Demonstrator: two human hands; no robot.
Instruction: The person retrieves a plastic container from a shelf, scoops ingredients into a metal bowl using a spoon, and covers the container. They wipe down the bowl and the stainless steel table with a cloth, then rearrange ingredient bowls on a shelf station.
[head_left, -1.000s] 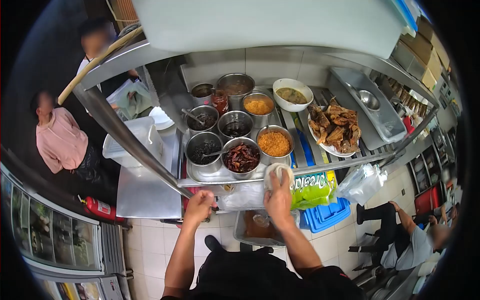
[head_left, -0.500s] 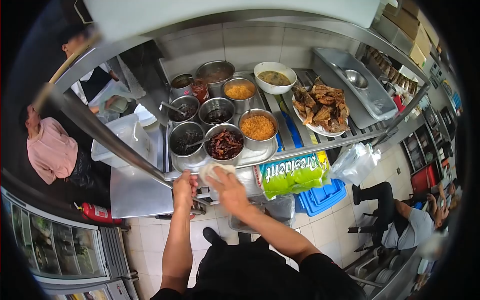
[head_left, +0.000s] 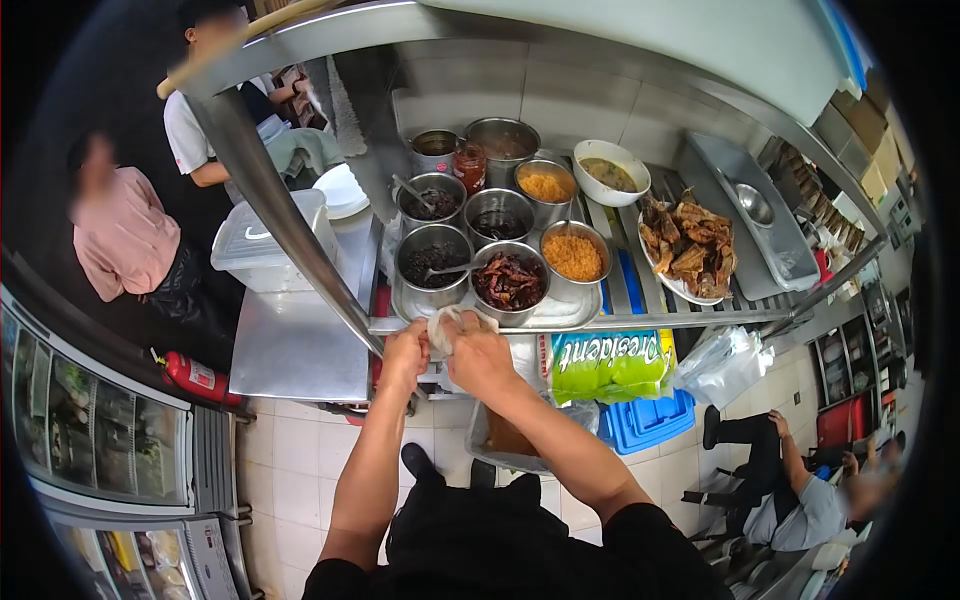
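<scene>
My right hand (head_left: 480,355) is closed on a crumpled whitish cloth (head_left: 463,322), pressed at the front edge of a metal shelf (head_left: 660,320). Beside it, my left hand (head_left: 406,352) has its fingers curled at the same edge, close to the cloth; what they grip is hidden. Just behind both hands lies a metal tray (head_left: 575,316) crowded with several steel pots. The nearest ones hold dark red dried chillies (head_left: 508,284) and a dark sauce (head_left: 432,262) with a spoon in it. An orange crumbly food (head_left: 573,257) fills a pot to the right.
A plate of fried pieces (head_left: 690,250), a white soup bowl (head_left: 612,172) and a grey tub (head_left: 745,215) stand rightward. Below hang a green President bag (head_left: 610,368) and a blue lid (head_left: 648,418). A metal post (head_left: 290,220) rises left; two people stand beyond it, another sits right.
The view has shifted, so the shelf appears further right. My hands are closer together, and the right one now has the cloth bunched at the shelf edge. The person in white has turned.
</scene>
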